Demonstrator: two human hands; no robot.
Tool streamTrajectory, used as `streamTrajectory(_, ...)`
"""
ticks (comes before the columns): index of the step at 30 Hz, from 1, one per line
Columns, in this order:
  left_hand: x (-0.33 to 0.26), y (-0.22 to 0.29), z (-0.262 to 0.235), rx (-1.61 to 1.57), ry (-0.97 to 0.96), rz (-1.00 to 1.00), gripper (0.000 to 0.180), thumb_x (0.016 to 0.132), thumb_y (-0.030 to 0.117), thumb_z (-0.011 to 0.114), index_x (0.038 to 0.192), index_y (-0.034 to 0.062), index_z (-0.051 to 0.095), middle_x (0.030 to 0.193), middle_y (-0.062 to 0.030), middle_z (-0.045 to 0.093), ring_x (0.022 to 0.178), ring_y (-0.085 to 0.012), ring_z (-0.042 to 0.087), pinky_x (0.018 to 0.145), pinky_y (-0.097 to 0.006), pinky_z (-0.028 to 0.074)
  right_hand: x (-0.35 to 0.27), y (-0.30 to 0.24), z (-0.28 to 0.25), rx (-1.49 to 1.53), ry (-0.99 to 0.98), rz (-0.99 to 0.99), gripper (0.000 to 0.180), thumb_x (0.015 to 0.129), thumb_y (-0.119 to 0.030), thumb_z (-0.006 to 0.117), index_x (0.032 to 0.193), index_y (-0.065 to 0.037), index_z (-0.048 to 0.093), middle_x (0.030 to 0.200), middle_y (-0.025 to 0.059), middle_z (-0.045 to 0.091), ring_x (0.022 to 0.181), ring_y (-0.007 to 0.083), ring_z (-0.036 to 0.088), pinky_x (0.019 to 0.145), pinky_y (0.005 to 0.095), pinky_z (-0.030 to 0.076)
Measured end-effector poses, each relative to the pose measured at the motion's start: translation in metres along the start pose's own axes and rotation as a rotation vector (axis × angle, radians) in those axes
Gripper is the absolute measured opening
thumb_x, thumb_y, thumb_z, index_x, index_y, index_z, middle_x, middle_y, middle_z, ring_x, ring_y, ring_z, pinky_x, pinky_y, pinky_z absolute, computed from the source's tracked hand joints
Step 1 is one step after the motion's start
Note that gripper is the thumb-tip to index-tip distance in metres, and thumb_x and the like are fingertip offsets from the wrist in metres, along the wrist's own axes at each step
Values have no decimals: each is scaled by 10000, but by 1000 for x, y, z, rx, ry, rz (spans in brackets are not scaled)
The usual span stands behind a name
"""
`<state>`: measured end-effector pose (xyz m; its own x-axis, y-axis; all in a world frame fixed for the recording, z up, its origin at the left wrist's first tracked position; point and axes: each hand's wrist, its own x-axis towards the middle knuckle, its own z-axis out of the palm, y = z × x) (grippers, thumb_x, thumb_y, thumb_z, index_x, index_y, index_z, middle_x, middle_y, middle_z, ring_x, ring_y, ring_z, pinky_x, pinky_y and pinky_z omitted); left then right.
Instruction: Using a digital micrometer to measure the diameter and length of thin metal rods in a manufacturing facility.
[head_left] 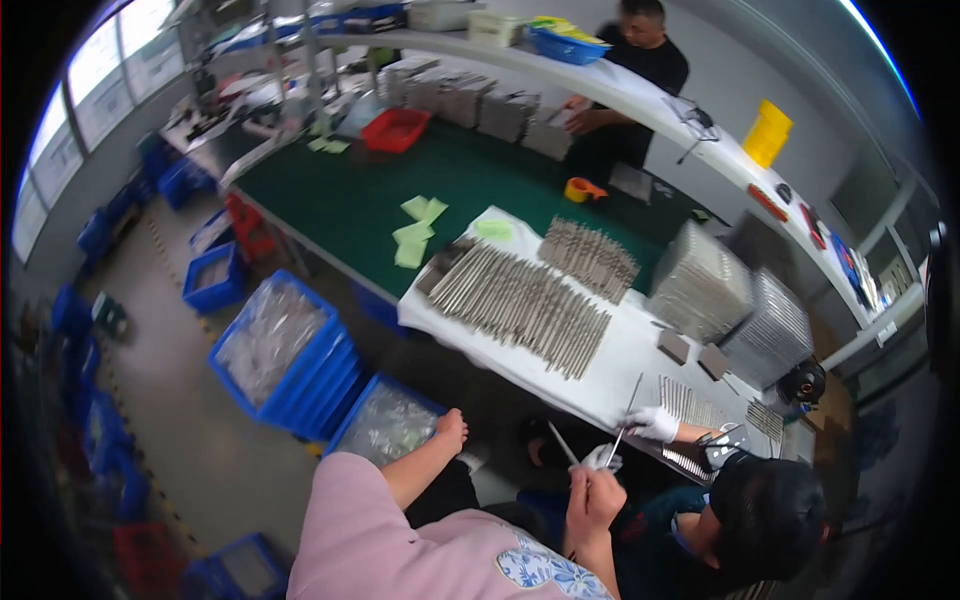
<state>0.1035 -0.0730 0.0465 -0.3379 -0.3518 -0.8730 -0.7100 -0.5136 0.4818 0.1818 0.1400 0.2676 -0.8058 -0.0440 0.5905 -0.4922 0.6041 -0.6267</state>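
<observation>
My left hand [452,430], its fingers curled in, hangs beside the rim of a blue crate [343,432] filled with clear plastic bags [388,420]; I see nothing held in it. My right hand [597,498] is raised in front of me, closed on a slim metal rod [563,443] that points up and to the left. Just beyond it, a seated co-worker's white-gloved hands [655,423] hold another thin rod [629,408]. Rows of similar metal rods [520,305] lie on a white cloth [425,312] on the green-topped table [310,190].
Stacked blue crates [345,370] stand left of the table. Wrapped stacks of trays [700,280] sit on its right. A red tray [396,130] and yellow-green paper slips [412,240] lie farther back. Overhead runs a shelf [460,45]. Another person [645,70] stands across the table.
</observation>
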Motion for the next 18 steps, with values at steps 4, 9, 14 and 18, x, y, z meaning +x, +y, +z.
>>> streamTrajectory(4,-166,-108,-74,-100,-789,53,302,767,290,446,982,90,515,730,-14,517,640,-117,485,575,-227,387,-39,-41,-32,366,-91,-15,175,802,-59,449,672,7,545,526,24,460,421,53,393,391,174,266)
streamTrajectory(9,-292,-135,-120,-654,-1183,521,339,823,325,423,1070,98,469,666,39,435,588,-54,394,530,-201,310,-93,-102,-20,861,-279,382,247,853,-188,424,734,1,529,504,-32,417,387,-1,277,350,143,165)
streamTrajectory(14,-319,-136,-182,-923,-773,644,320,832,377,412,913,87,520,642,31,460,574,-55,432,501,-199,348,-111,-164,-5,953,-572,249,277,862,-213,387,796,14,531,536,-17,436,387,5,270,344,142,154)
streamTrajectory(18,-378,-141,-280,-806,-124,1074,278,842,296,423,864,39,527,660,-32,504,573,-88,479,501,-214,398,-118,-257,3,1113,-914,167,276,845,-171,377,992,21,510,546,0,445,437,34,354,414,165,289)
